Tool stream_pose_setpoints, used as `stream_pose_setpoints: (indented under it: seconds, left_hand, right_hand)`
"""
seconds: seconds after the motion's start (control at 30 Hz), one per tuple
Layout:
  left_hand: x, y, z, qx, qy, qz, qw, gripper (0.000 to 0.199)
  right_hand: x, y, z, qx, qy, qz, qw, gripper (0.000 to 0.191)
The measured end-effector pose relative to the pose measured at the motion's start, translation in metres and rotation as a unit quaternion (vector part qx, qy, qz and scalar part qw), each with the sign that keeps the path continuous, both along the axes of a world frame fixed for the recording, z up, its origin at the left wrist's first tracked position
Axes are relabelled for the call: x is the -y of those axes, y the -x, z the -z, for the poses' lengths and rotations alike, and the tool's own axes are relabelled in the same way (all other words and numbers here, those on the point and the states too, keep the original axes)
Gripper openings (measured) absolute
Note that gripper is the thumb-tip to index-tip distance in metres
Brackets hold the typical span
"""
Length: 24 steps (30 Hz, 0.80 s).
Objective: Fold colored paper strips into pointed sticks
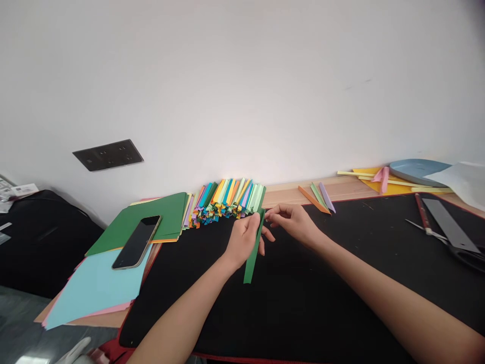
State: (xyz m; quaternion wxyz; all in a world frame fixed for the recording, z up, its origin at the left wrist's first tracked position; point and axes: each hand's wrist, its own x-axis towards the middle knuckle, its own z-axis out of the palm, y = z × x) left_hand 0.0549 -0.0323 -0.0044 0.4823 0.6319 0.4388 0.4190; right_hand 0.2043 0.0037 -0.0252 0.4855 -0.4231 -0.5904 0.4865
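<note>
A green paper strip (250, 266) hangs at a slant over the black mat, its lower end free. My left hand (244, 238) is closed on the strip's upper part, with the thumb on top and the fingers behind it. Just right of the strip's top end, my right hand (290, 221) has thumb and forefinger pinched together; what is between them, if anything, is too small to make out. Behind both hands lies a dense pile of folded paper strips (223, 199) in many colours, against the wall.
Left, a phone (137, 242) rests across green sheets (151, 210) and light blue sheets (102, 290). Loose folded strips (316, 198) lie behind my right hand. On the right are a craft knife (422, 212), a metal ruler (450, 225), partly visible scissors (464, 255) and a blue tray (413, 169).
</note>
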Motion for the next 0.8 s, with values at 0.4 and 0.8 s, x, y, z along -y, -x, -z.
stream_pose_setpoints:
  seconds: [0.4, 0.8]
  left_hand:
    - [0.001, 0.001, -0.002, 0.048, -0.012, 0.002, 0.999, 0.037]
    - [0.001, 0.000, -0.001, 0.050, -0.002, 0.021, 0.999, 0.036]
  right_hand:
    - [0.004, 0.001, -0.004, -0.089, -0.009, -0.011, 0.996, 0.034]
    - [0.011, 0.003, -0.014, -0.129, 0.032, -0.066, 0.989, 0.028]
